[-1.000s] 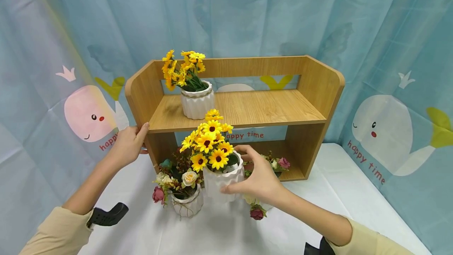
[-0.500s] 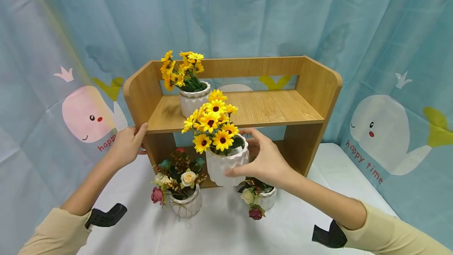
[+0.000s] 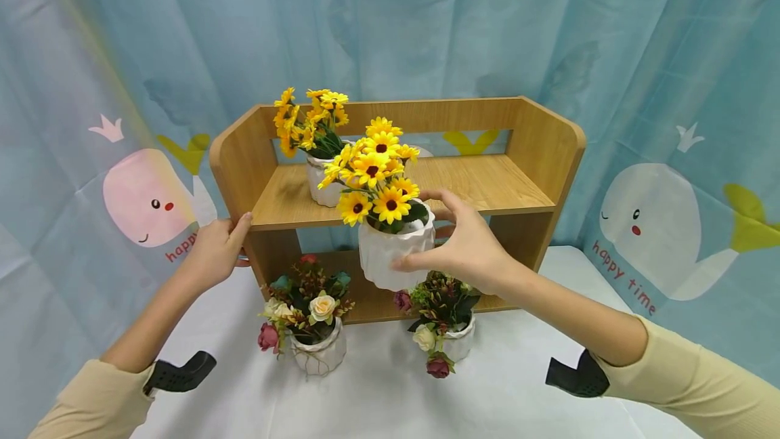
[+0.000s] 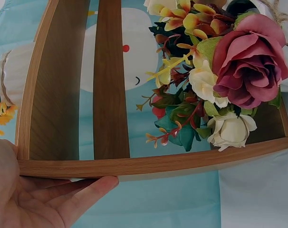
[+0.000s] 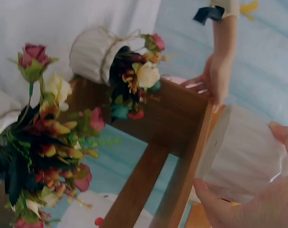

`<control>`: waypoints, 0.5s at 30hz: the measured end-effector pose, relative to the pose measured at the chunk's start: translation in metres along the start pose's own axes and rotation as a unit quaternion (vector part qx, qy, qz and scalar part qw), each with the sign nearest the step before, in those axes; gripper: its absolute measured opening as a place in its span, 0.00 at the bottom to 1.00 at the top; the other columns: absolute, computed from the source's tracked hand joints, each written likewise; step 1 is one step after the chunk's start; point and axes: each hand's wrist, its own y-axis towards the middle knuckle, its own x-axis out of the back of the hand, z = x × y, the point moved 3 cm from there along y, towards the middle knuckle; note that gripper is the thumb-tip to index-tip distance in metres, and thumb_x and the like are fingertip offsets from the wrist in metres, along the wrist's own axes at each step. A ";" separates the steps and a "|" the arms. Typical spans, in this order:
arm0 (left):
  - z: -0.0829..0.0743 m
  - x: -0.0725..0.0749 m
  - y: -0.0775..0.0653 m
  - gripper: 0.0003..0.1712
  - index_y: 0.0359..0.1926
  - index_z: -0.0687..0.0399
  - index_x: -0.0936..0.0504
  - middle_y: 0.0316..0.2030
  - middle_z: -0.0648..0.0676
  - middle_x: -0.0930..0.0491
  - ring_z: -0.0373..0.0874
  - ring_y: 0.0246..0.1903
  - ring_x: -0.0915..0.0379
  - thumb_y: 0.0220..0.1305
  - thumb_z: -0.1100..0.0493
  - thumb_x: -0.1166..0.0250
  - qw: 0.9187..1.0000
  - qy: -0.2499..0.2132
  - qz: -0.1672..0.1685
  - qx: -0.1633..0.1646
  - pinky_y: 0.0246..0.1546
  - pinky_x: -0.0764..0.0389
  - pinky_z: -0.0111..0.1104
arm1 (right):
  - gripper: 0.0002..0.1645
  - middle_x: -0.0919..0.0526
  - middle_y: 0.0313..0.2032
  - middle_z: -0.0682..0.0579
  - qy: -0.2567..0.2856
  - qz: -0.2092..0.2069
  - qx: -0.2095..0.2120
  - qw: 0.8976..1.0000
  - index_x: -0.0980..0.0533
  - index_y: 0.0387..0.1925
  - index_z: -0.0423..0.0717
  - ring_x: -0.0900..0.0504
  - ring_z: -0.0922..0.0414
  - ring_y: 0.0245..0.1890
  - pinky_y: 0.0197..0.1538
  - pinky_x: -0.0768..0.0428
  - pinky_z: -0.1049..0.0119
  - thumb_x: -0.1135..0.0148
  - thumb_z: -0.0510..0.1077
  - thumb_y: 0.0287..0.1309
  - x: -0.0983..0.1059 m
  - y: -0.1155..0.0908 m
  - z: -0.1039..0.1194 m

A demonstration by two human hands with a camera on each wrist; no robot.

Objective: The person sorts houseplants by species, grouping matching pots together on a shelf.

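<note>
My right hand (image 3: 472, 246) grips a white ribbed flowerpot (image 3: 396, 253) of yellow sunflowers (image 3: 380, 168), thumb on the near side. The pot is raised in front of the upper board (image 3: 475, 185) of a wooden shelf (image 3: 548, 154); the right wrist view shows its white side (image 5: 246, 152) and base. At the shelf's left side panel (image 3: 237, 168), my left hand (image 3: 213, 253) holds the front edge, with fingers (image 4: 94, 192) along the outer face. Behind the raised sunflowers, another white pot (image 3: 319, 181) of yellow flowers stands on the upper board, partly covered.
Two white pots of mixed roses stand on the white-covered table (image 3: 378, 398) before the shelf: a left pot (image 3: 319, 351) with twine and a right pot (image 3: 458, 341). Blue curtains (image 3: 402, 26) with whale prints hang behind and at both sides.
My right hand has lifted the sunflower pot upward and slightly right, from near the table to the upper board's front edge. The right rose pot is now uncovered. My left hand stays on the panel.
</note>
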 end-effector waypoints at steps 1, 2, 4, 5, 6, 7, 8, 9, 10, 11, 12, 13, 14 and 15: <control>0.000 0.000 0.000 0.33 0.30 0.64 0.30 0.26 0.63 0.25 0.69 0.42 0.14 0.87 0.44 0.63 1.000 0.001 0.000 0.001 0.29 0.09 0.38 | 0.55 0.19 0.62 0.42 0.001 -0.001 0.000 1.000 0.35 0.74 0.50 0.18 0.43 0.59 0.53 0.13 0.50 0.15 0.45 0.46 0.002 0.001 0.001; 0.000 0.000 0.000 0.33 0.30 0.65 0.30 0.26 0.63 0.25 0.69 0.42 0.14 0.87 0.45 0.63 1.000 0.000 0.000 0.001 0.29 0.10 0.38 | 0.55 0.19 0.62 0.42 0.005 -0.002 0.001 1.000 0.35 0.74 0.50 0.18 0.43 0.59 0.53 0.13 0.50 0.16 0.44 0.46 0.003 0.003 0.002; 0.000 0.000 0.000 0.33 0.30 0.65 0.30 0.26 0.63 0.25 0.69 0.42 0.13 0.87 0.45 0.64 1.000 0.000 0.001 0.002 0.29 0.10 0.38 | 0.55 0.19 0.61 0.42 0.006 -0.006 0.002 1.000 0.35 0.74 0.49 0.19 0.43 0.59 0.53 0.12 0.51 0.16 0.43 0.46 0.007 0.005 0.004; -0.001 0.000 0.000 0.33 0.31 0.65 0.30 0.26 0.63 0.25 0.69 0.42 0.13 0.87 0.45 0.64 1.000 0.000 0.002 0.002 0.29 0.10 0.38 | 0.55 0.19 0.61 0.42 0.005 -0.008 0.003 1.000 0.35 0.73 0.49 0.19 0.43 0.59 0.53 0.12 0.51 0.16 0.43 0.46 0.008 0.007 0.005; -0.001 0.000 0.000 0.33 0.30 0.65 0.30 0.26 0.63 0.25 0.69 0.42 0.13 0.87 0.45 0.64 1.000 0.001 0.002 0.002 0.29 0.10 0.37 | 0.54 0.19 0.60 0.43 0.003 -0.010 0.005 1.000 0.35 0.73 0.49 0.19 0.43 0.59 0.53 0.13 0.51 0.16 0.43 0.46 0.010 0.008 0.006; -0.001 0.001 0.000 0.33 0.30 0.65 0.30 0.26 0.63 0.25 0.68 0.42 0.13 0.87 0.45 0.64 1.000 0.001 0.002 0.002 0.29 0.10 0.37 | 0.54 0.20 0.60 0.43 0.000 -0.011 0.006 1.000 0.35 0.73 0.49 0.19 0.43 0.59 0.54 0.13 0.51 0.16 0.43 0.47 0.012 0.009 0.007; -0.001 0.001 -0.001 0.33 0.30 0.65 0.30 0.26 0.63 0.25 0.68 0.41 0.13 0.87 0.45 0.64 1.000 0.001 0.002 0.002 0.29 0.10 0.37 | 0.54 0.20 0.60 0.43 -0.001 -0.012 0.007 1.000 0.35 0.73 0.49 0.19 0.43 0.59 0.53 0.13 0.51 0.16 0.43 0.47 0.014 0.010 0.007; -0.001 0.001 -0.001 0.34 0.30 0.65 0.30 0.26 0.63 0.24 0.68 0.41 0.13 0.87 0.45 0.64 1.000 0.000 0.003 0.002 0.29 0.10 0.37 | 0.54 0.20 0.60 0.43 -0.004 -0.014 0.008 1.000 0.35 0.73 0.50 0.20 0.44 0.59 0.53 0.13 0.52 0.16 0.43 0.47 0.015 0.011 0.008; -0.001 0.001 -0.001 0.34 0.30 0.65 0.30 0.26 0.64 0.24 0.68 0.41 0.13 0.87 0.45 0.64 1.000 0.000 0.003 0.002 0.29 0.10 0.37 | 0.53 0.21 0.60 0.43 -0.005 -0.016 0.009 1.000 0.35 0.72 0.49 0.20 0.44 0.59 0.53 0.13 0.52 0.16 0.43 0.46 0.017 0.012 0.009; -0.001 0.001 -0.001 0.34 0.30 0.65 0.29 0.27 0.64 0.23 0.68 0.41 0.13 0.87 0.45 0.64 1.000 -0.001 0.003 0.002 0.29 0.10 0.38 | 0.53 0.21 0.60 0.43 -0.003 -0.017 0.011 1.000 0.35 0.72 0.49 0.21 0.44 0.59 0.52 0.14 0.53 0.16 0.42 0.46 0.019 0.013 0.010; -0.001 0.001 0.000 0.34 0.31 0.66 0.29 0.27 0.64 0.23 0.68 0.41 0.13 0.87 0.45 0.64 1.000 -0.001 0.004 0.002 0.29 0.10 0.38 | 0.53 0.22 0.60 0.43 -0.001 -0.018 0.012 1.000 0.35 0.72 0.49 0.21 0.44 0.59 0.52 0.14 0.53 0.16 0.42 0.46 0.021 0.015 0.010; -0.001 0.001 0.000 0.34 0.31 0.66 0.29 0.28 0.65 0.22 0.68 0.41 0.13 0.87 0.45 0.64 1.000 -0.001 0.004 0.002 0.29 0.10 0.38 | 0.53 0.23 0.61 0.43 0.001 -0.020 0.012 1.000 0.35 0.72 0.48 0.21 0.43 0.59 0.52 0.14 0.54 0.17 0.41 0.47 0.023 0.016 0.010; -0.001 0.001 0.000 0.34 0.31 0.67 0.28 0.28 0.65 0.22 0.68 0.41 0.13 0.87 0.45 0.64 1.000 -0.002 0.004 0.002 0.29 0.10 0.38 | 0.54 0.23 0.61 0.42 0.002 -0.021 0.012 1.000 0.36 0.73 0.48 0.21 0.43 0.59 0.51 0.14 0.54 0.17 0.41 0.47 0.025 0.017 0.011; -0.001 0.001 0.000 0.34 0.31 0.67 0.28 0.29 0.65 0.21 0.68 0.42 0.13 0.87 0.45 0.64 1.000 -0.003 0.004 0.001 0.29 0.10 0.38 | 0.54 0.23 0.61 0.42 0.004 -0.023 0.010 1.000 0.36 0.73 0.48 0.22 0.43 0.59 0.52 0.14 0.54 0.17 0.41 0.47 0.026 0.018 0.011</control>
